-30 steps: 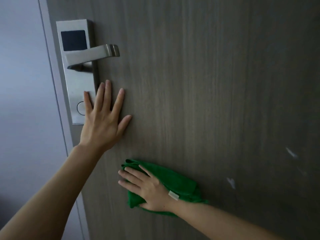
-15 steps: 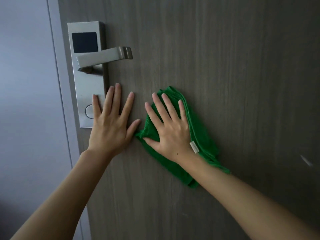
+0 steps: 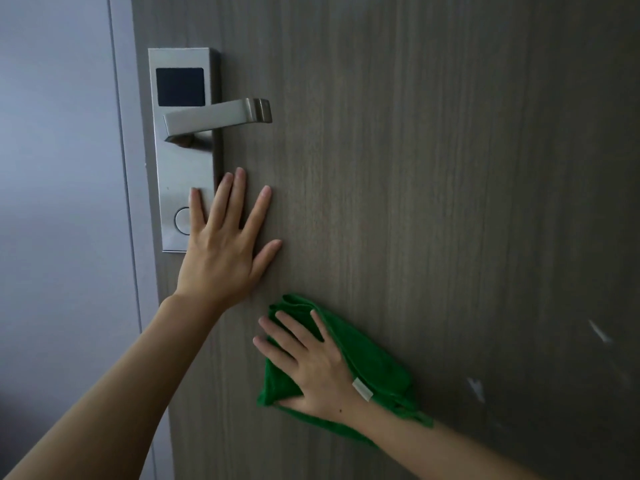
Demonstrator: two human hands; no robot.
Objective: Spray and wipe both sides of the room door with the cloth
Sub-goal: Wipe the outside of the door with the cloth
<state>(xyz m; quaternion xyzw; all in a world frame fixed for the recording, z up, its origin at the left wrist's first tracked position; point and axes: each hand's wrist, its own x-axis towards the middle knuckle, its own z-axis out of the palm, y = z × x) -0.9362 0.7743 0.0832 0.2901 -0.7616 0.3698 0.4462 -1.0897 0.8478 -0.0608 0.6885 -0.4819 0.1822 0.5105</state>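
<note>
Nearest: right hand (image 3: pixel 317 370) lies flat on the green cloth (image 3: pixel 367 365), fingers straight and spread, palm pressing the cloth against the door (image 3: pixel 433 202). No pinch, no curl round it; the flat press looks meant to keep as much cloth as poss. on the wood while wiping. Cloth is bunched/folded, sticks out above the fingertips and to the right of the wrist, w/ a small white tag (image 3: pixel 362 390) by the wrist. It sits low on the door, below and a bit right of the other hand, not touching it.

Next up: left hand (image 3: pixel 225 247) is flat on the door too, fingers straight and fanned, thumb out to the right. Little finger and the hand's left edge overlap the bottom of the metal lock plate (image 3: pixel 183 168), partly over its round keyhole (image 3: pixel 182 220). Prob. there to brace the door so it doesn't swing under the wiping push.

Further: lever handle (image 3: pixel 218 117) is level, untouched, above the left hand. Dark card reader panel (image 3: pixel 180 86) above that. Pale streaks (image 3: pixel 476 389) at lower right of the door, maybe spray or marks not yet wiped; can't tell which.

Farthest: pale wall (image 3: pixel 52 202) left of the door edge.

Containers: none in view. No spray bottle visible either.
</note>
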